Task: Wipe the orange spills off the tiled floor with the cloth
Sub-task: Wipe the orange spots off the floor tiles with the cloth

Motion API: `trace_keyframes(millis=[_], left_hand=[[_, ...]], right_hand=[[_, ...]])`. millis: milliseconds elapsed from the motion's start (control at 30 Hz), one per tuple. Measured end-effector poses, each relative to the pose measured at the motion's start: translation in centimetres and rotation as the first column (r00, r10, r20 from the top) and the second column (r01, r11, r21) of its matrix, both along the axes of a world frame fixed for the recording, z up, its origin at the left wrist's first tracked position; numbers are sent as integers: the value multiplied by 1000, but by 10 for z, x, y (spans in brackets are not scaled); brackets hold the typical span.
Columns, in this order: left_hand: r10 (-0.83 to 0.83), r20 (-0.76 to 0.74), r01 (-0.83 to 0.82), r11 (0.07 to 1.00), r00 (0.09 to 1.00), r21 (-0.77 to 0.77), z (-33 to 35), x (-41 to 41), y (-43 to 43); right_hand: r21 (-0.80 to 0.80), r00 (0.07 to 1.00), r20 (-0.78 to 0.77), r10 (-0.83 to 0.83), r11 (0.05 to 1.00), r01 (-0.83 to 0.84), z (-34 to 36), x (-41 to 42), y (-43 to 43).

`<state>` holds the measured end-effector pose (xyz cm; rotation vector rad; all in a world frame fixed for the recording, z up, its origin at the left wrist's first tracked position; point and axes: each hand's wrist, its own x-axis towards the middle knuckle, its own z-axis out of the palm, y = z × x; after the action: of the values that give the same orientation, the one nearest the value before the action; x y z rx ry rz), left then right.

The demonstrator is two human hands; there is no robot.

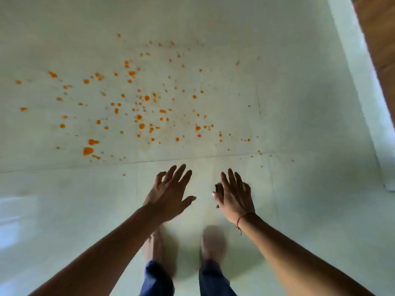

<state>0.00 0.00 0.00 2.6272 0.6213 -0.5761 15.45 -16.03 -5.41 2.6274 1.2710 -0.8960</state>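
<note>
Orange spills (pixel 141 126) lie scattered as many drops and a few larger blobs (pixel 88 150) over the pale tiled floor (pixel 299 103), ahead of both hands. My left hand (pixel 171 195) hovers above the floor just short of the spills, fingers spread, holding nothing. My right hand (pixel 234 197) hovers beside it with fingers stretched out. A small dark cloth (pixel 219 188) is pinned under its thumb against the palm, mostly hidden by the hand. A thin red thread is tied round the right wrist.
A tile joint (pixel 85 166) runs across the floor just in front of my hands. My bare feet (pixel 213 242) and blue trouser legs (pixel 157 278) are below. A pale skirting (pixel 363 82) and a wooden surface (pixel 378 28) line the right side.
</note>
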Motion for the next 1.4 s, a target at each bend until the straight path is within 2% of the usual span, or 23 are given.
trace_keyframes(millis=[200,300,433,533,667,700,800,833,900,1000,1067,1100,1167,1233,1267,1300,1367,1400], left_hand=[[-212,-49,213,977,976,14,-183,28,1],[-275,-5,275,961,961,41,-229,40,7],[-342,120,335,939,932,75,-271,72,22],[-387,214,376,922,897,92,-289,97,40],[-383,311,385,921,870,58,-307,111,67],[-394,316,394,917,863,66,-311,112,71],[-415,313,410,908,854,86,-320,108,71],[-411,320,405,910,854,90,-322,107,70],[-410,318,399,911,855,102,-326,107,70],[-407,321,396,913,855,102,-329,107,72],[-403,323,391,914,856,104,-330,106,73],[-404,328,393,914,854,102,-328,107,74],[-399,329,394,915,856,87,-326,107,74],[-396,333,392,916,856,83,-322,108,74],[-395,330,390,917,857,86,-320,108,73],[-397,322,392,916,859,85,-319,108,74],[-404,318,401,913,858,78,-318,108,74],[-405,323,403,912,855,77,-318,108,75]], right_hand=[[-79,995,102,-8,997,16,-167,7,-57],[-56,988,140,68,997,-61,-205,5,-68],[77,975,219,48,995,-66,-241,19,-59],[203,967,256,-9,978,-45,-254,52,-29],[259,948,302,-98,966,17,-259,94,20],[287,948,312,-62,958,-31,-261,92,18],[291,939,290,182,918,-268,-266,59,-26],[293,936,286,207,911,-291,-265,57,-39],[313,947,289,140,921,-232,-267,82,-33],[331,932,312,-186,940,77,-262,140,31],[340,906,300,-298,921,191,-260,151,64],[359,912,301,-279,919,163,-259,143,65],[357,959,270,-90,934,-12,-264,111,39],[349,967,242,81,922,-165,-260,102,7],[364,966,243,84,915,-171,-260,113,4],[365,971,239,14,925,-103,-257,129,16],[359,932,280,-232,925,122,-253,163,63],[332,911,301,-283,926,178,-253,169,88]])
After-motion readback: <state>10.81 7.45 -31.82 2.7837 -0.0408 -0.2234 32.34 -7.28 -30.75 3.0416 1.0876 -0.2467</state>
